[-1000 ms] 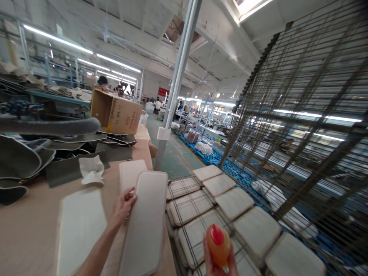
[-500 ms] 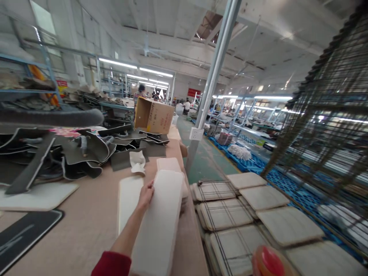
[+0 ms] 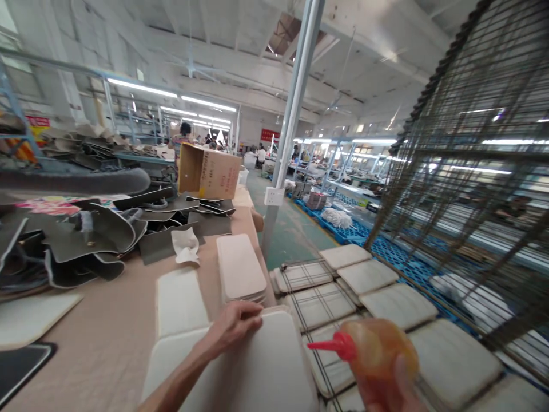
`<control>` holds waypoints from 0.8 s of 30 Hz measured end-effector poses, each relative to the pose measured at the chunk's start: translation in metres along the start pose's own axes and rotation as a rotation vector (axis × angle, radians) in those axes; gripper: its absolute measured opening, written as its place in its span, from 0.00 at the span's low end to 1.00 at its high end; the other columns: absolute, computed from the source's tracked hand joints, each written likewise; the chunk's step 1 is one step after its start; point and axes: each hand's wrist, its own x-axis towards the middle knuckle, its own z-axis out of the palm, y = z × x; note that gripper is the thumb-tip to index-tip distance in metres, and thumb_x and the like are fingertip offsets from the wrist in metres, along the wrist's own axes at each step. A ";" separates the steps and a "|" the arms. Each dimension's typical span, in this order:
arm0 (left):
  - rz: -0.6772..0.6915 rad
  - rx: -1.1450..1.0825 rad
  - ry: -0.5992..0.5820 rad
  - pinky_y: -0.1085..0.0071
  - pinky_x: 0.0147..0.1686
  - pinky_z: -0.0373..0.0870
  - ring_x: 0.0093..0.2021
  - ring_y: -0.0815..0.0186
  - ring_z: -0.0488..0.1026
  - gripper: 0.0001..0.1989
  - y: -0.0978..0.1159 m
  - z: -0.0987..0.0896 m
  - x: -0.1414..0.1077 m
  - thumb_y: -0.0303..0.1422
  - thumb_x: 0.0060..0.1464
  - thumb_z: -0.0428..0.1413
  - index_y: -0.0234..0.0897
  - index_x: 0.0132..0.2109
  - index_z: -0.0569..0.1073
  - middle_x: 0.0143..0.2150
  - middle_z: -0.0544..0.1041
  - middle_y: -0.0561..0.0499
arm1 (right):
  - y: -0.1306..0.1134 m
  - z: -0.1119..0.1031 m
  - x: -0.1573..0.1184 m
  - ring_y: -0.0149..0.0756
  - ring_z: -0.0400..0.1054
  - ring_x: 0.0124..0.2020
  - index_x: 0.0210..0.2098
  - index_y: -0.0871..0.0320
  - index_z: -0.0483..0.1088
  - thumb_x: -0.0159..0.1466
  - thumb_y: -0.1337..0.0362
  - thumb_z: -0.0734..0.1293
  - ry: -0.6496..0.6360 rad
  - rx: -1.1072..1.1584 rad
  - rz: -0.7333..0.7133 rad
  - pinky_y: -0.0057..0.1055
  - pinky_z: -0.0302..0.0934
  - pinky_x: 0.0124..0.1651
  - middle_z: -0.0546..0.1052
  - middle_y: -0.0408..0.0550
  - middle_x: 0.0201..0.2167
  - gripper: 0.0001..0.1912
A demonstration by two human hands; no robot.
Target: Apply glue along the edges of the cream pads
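- Head view: right hand (image 3: 373, 396), toward 5 o'clock, wraps around an amber squeeze bottle (image 3: 380, 343); red nozzle (image 3: 341, 345) aims at 9 o'clock, near the panel's right edge.
- Pale panel (image 3: 274, 369): at 6 o'clock, long axis undetermined; left hand (image 3: 237, 327) touches it, fingers close together, pinch uncertain.
- Carton (image 3: 222, 174), toward 10 o'clock: printed characters, illegible.
- Bottle: no label visible.

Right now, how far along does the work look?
Possibly partway. The boards in rows beside the table look set down, though any coating is unclear. The left hand touches a pale board; the right hand holds a red-tipped bottle. The small stack on the table may be left.
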 end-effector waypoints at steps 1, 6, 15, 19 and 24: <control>0.036 0.031 -0.066 0.76 0.32 0.58 0.34 0.66 0.65 0.15 0.017 -0.005 -0.003 0.40 0.51 0.51 0.32 0.32 0.74 0.29 0.71 0.52 | -0.008 0.004 -0.002 0.41 0.69 0.46 0.47 0.50 0.70 0.52 0.54 0.74 0.010 -0.024 -0.044 0.44 0.60 0.55 0.77 0.45 0.40 0.24; 0.098 0.098 -0.323 0.78 0.26 0.53 0.28 0.70 0.59 0.16 0.085 -0.026 -0.019 0.41 0.52 0.52 0.31 0.32 0.73 0.24 0.64 0.55 | -0.046 0.020 -0.011 0.37 0.68 0.47 0.56 0.47 0.62 0.44 0.55 0.78 -0.084 -0.073 -0.206 0.33 0.58 0.55 0.71 0.46 0.51 0.41; 0.175 0.127 -0.569 0.76 0.24 0.48 0.24 0.74 0.52 0.13 0.137 -0.041 -0.035 0.37 0.52 0.54 0.32 0.25 0.68 0.21 0.55 0.57 | -0.064 0.021 -0.016 0.32 0.65 0.51 0.41 0.50 0.73 0.44 0.62 0.77 -0.220 -0.074 -0.263 0.26 0.56 0.54 0.78 0.42 0.31 0.24; 0.154 0.093 -0.582 0.77 0.22 0.49 0.24 0.74 0.53 0.14 0.145 -0.040 -0.042 0.40 0.51 0.54 0.31 0.29 0.72 0.21 0.57 0.57 | -0.064 0.018 -0.015 0.35 0.64 0.52 0.39 0.51 0.74 0.43 0.61 0.77 -0.250 -0.103 -0.240 0.28 0.56 0.54 0.78 0.45 0.32 0.23; 0.128 0.052 -0.594 0.77 0.21 0.49 0.24 0.74 0.53 0.16 0.148 -0.039 -0.048 0.42 0.51 0.55 0.31 0.28 0.72 0.21 0.57 0.56 | -0.066 0.015 -0.022 0.37 0.62 0.54 0.39 0.51 0.74 0.42 0.60 0.77 -0.237 -0.152 -0.222 0.30 0.57 0.53 0.77 0.47 0.35 0.24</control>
